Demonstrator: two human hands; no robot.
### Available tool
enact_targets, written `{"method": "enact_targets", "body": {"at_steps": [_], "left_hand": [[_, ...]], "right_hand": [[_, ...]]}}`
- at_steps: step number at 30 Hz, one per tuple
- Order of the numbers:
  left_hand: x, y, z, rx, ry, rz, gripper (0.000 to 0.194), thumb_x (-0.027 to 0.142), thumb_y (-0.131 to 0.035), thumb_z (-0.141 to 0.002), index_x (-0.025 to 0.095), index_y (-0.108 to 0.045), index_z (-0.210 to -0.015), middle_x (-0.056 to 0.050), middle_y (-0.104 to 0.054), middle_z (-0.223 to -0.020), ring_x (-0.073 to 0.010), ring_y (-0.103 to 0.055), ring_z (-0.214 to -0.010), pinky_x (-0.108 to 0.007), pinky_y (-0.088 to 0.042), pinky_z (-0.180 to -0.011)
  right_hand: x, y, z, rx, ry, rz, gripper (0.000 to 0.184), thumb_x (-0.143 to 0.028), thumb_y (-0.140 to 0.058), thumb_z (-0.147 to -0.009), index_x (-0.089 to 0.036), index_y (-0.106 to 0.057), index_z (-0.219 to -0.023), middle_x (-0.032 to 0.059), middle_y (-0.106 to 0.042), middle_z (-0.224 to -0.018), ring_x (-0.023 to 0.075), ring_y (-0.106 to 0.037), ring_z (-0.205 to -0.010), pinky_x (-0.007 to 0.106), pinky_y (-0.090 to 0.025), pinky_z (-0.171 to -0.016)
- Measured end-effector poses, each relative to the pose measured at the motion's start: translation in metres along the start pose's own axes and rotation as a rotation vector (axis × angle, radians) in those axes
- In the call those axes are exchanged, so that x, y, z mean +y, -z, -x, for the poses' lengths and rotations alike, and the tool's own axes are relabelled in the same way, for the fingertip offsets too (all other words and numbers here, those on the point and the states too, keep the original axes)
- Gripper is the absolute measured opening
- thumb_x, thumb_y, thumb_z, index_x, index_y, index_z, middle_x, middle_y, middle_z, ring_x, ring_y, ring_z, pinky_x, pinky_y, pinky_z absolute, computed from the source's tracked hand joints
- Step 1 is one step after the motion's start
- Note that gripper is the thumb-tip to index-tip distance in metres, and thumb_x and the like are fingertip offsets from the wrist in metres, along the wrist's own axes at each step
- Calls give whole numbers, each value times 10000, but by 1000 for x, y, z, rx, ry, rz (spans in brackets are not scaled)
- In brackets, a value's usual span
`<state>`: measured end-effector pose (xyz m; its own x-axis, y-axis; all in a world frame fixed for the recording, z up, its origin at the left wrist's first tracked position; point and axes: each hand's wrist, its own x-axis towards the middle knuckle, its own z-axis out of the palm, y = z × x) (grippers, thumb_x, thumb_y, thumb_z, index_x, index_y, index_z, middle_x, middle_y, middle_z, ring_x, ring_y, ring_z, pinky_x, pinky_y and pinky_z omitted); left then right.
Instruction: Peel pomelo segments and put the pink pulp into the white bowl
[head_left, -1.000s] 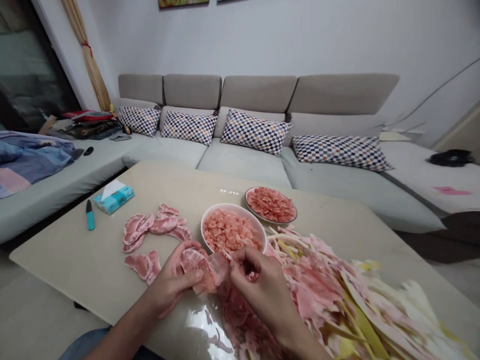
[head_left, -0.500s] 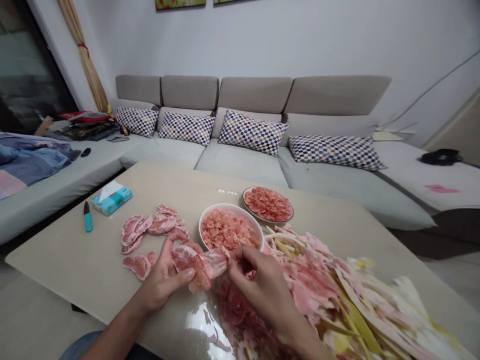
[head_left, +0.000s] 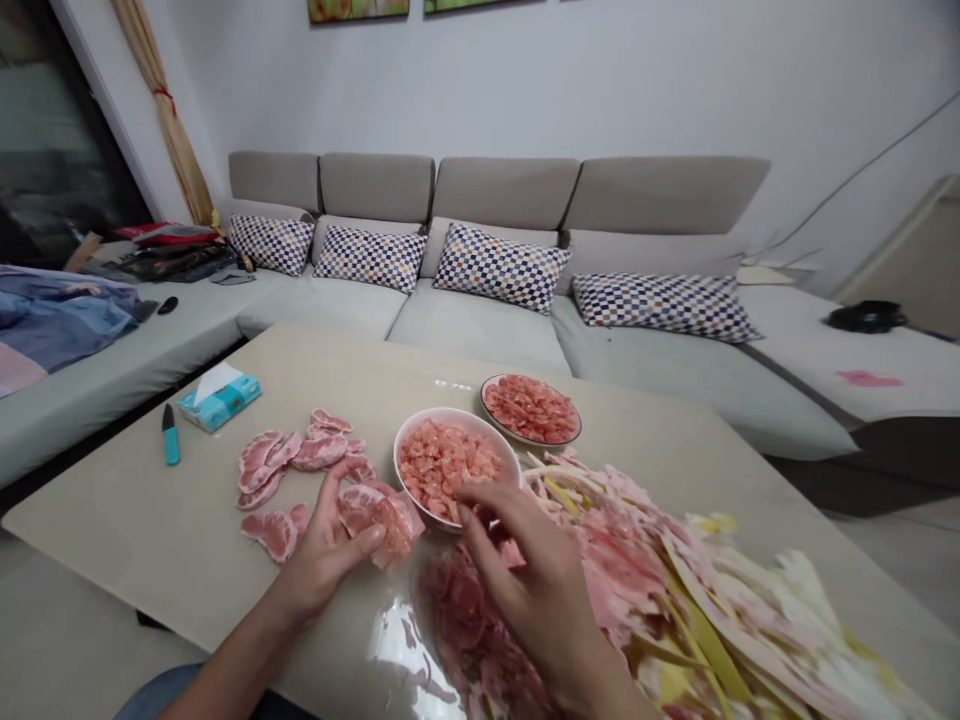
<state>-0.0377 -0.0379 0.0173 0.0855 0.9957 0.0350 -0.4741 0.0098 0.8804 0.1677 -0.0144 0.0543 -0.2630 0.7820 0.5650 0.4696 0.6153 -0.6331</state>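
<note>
My left hand grips a pink pomelo segment between thumb and fingers, its skin partly peeled back and pulp exposed. At the near rim of a white bowl, my right hand is curled with thumb and index tips close together; whatever they pinch is too small to make out. Loose pink pulp fills the bowl. Left of it lie several more pomelo segments on the table. Beneath and beside my right hand spreads a heap of peel and membranes.
Behind the bowl stands a dark-rimmed plate heaped with pulp. A tissue pack and a knife with a teal handle lie at the table's left. A grey sofa with checkered cushions runs along the wall.
The membrane stretched between my hands is no longer pulled taut. My right hand has come away from the segment and sits by the bowl's rim. My left hand keeps its hold.
</note>
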Motion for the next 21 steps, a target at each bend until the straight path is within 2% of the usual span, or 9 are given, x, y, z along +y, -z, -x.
{"method": "enact_targets", "body": {"at_steps": [3,7,11,15,18,21], "left_hand": [[0,-3,1,23,-24,-162,746,287,-750,-765,291,-303,-1363,-54,-657,-1036,-142,-623,-652,-283,-495,-652],[0,-8,6,85,-88,-313,653,233,-712,-797,295,-349,-1335,-77,-604,-1175,-199,-646,-833,-321,-522,-768],[1,-12,13,118,-86,-320,617,197,-712,-790,295,-413,-1321,-71,-605,-1192,-239,-619,-1011,-340,-505,-877],[1,-13,17,148,-100,-315,588,175,-741,-754,273,-503,-1283,-71,-618,-1195,-245,-596,-1069,-329,-480,-926],[1,-14,16,128,-100,-336,602,184,-720,-774,287,-466,-1310,-66,-622,-1178,-228,-619,-1009,-326,-490,-900],[4,-13,12,126,-87,-326,648,215,-708,-790,293,-393,-1352,-68,-622,-1166,-206,-643,-887,-334,-507,-841]], "right_hand": [[-5,-6,2,-136,17,-47,148,-150,-542,-904,-222,-654,-969,54,-694,-921,189,-649,-845,297,-502,-752],[-5,-15,0,-304,-74,-82,158,-115,-557,-876,-213,-668,-930,32,-674,-864,163,-631,-765,271,-481,-702],[-3,-20,-1,-315,-130,-71,102,-129,-603,-841,-201,-654,-893,22,-656,-833,163,-607,-752,268,-461,-698],[-6,-25,0,-321,-146,-73,65,-138,-604,-832,-192,-640,-825,17,-641,-784,160,-588,-726,261,-446,-680],[-11,-22,-1,-343,-177,-53,97,-114,-581,-806,-183,-605,-742,3,-605,-709,141,-557,-652,236,-418,-610],[-18,-8,-2,-427,-199,-39,143,-65,-547,-757,-186,-556,-681,-17,-576,-663,119,-531,-587,209,-384,-544]]}}
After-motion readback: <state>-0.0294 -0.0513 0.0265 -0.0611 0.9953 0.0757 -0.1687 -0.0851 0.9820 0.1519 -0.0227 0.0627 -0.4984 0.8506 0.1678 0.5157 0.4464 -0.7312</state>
